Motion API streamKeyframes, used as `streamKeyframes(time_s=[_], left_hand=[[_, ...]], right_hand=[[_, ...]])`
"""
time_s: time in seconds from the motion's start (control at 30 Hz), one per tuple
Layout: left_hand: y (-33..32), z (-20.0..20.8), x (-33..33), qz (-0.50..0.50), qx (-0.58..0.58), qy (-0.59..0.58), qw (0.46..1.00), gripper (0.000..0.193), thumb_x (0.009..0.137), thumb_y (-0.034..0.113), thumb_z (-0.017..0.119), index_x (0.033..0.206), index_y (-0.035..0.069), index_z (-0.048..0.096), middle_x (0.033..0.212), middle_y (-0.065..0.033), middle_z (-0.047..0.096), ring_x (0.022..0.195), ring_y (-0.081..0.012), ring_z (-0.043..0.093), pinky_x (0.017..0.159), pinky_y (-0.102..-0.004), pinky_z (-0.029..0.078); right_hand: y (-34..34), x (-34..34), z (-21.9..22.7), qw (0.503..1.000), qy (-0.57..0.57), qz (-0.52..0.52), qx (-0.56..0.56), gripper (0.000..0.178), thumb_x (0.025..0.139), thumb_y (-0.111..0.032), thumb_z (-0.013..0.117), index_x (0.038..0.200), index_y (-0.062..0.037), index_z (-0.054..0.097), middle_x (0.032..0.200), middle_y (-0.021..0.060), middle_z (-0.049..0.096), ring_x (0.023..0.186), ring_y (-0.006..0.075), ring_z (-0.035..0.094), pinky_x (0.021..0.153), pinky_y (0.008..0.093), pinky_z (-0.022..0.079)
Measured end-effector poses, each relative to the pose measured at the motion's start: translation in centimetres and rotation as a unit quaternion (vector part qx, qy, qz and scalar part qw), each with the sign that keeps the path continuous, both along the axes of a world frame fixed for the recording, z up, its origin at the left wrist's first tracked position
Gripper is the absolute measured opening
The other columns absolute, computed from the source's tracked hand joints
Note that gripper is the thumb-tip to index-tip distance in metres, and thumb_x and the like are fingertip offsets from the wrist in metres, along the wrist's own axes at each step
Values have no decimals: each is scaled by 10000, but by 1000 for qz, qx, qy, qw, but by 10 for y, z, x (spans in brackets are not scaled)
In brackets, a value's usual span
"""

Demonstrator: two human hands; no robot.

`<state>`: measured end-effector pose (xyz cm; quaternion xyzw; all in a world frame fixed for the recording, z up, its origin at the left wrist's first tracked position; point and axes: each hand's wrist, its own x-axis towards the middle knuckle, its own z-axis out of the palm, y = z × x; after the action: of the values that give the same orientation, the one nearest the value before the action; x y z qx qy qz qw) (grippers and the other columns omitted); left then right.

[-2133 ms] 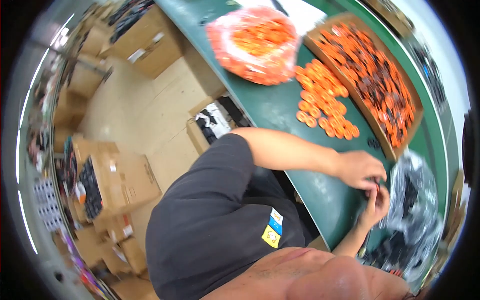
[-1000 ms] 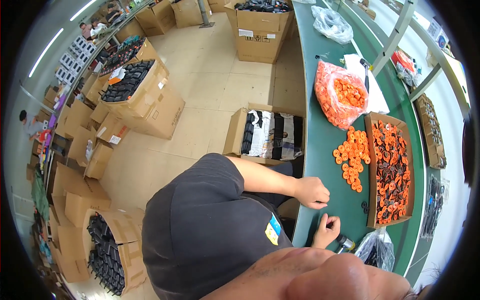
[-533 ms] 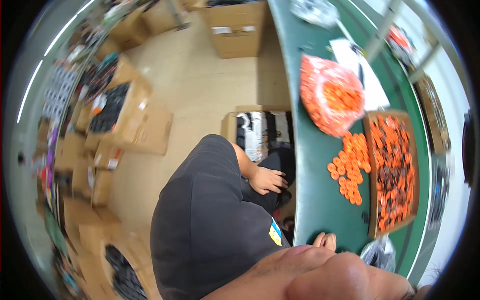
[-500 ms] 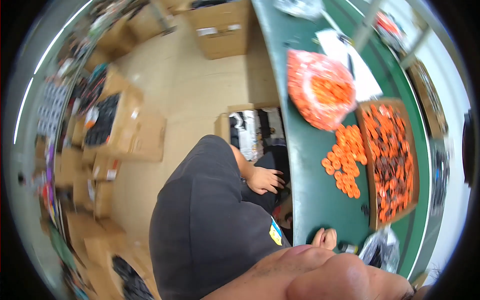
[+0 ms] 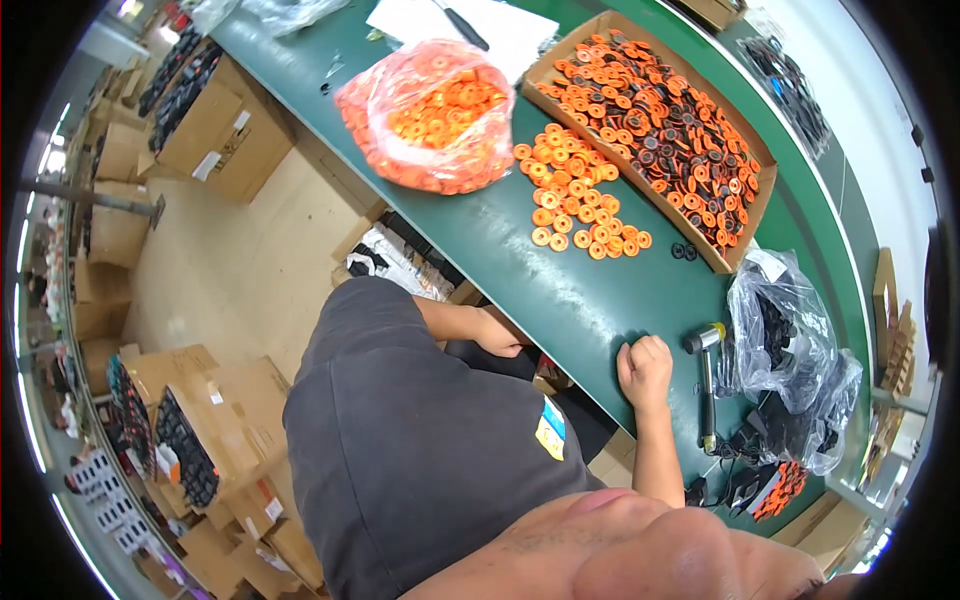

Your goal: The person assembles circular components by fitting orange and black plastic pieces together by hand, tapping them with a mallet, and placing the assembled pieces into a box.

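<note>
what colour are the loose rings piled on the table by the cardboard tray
Orange, the loose rings on the green table; head view shows them best.

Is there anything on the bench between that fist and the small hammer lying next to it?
Nothing visible: only bare green bench lies between the right hand, closed in a fist, and the small hammer just beside it.

It was a factory assembly workshop: a long green workbench bore a tray of orange parts, with stacked cardboard cartons beside it.
</note>
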<state>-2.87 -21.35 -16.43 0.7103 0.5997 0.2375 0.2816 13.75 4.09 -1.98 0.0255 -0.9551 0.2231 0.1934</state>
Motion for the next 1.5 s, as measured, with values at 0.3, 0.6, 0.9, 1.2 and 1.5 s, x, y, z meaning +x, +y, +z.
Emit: streamKeyframes(time_s=[0.3,0.6,0.9,1.2,1.5], left_hand=[[-40,211,-12,168,-90,-184,964,346,920,289,662,1171,51,676,1119,-157,696,1084,-340,649,940,-435,506],[-20,232,-166,550,-30,349,758,262,905,152,556,1086,20,691,1092,-237,665,1006,-402,666,887,-479,538],[-14,206,-185,623,-73,287,724,252,886,152,578,1066,45,719,1150,-252,651,1069,-396,662,922,-501,533],[-24,204,-175,622,157,315,700,238,863,33,589,1062,48,719,1109,-200,646,996,-403,659,866,-486,539],[50,211,-66,404,280,256,833,145,833,-8,646,962,46,680,957,-126,650,883,-332,658,756,-438,533]], right_hand=[[33,-44,41,998,3,-60,-14,185,792,-32,716,933,-6,600,920,170,593,890,368,598,786,435,491],[62,-69,11,981,-111,-154,36,532,811,-169,758,1288,11,606,1206,234,558,1095,417,598,947,453,512],[52,-63,24,981,-95,-169,-20,465,776,-133,782,1192,-21,609,1183,220,566,1068,417,612,914,462,528],[33,-75,17,987,-118,-106,-17,214,866,-43,635,1078,-31,650,1054,202,575,955,422,631,849,496,541],[6,17,30,961,-50,-141,-235,295,866,13,669,1159,-24,685,1025,116,571,870,237,635,777,334,541]])
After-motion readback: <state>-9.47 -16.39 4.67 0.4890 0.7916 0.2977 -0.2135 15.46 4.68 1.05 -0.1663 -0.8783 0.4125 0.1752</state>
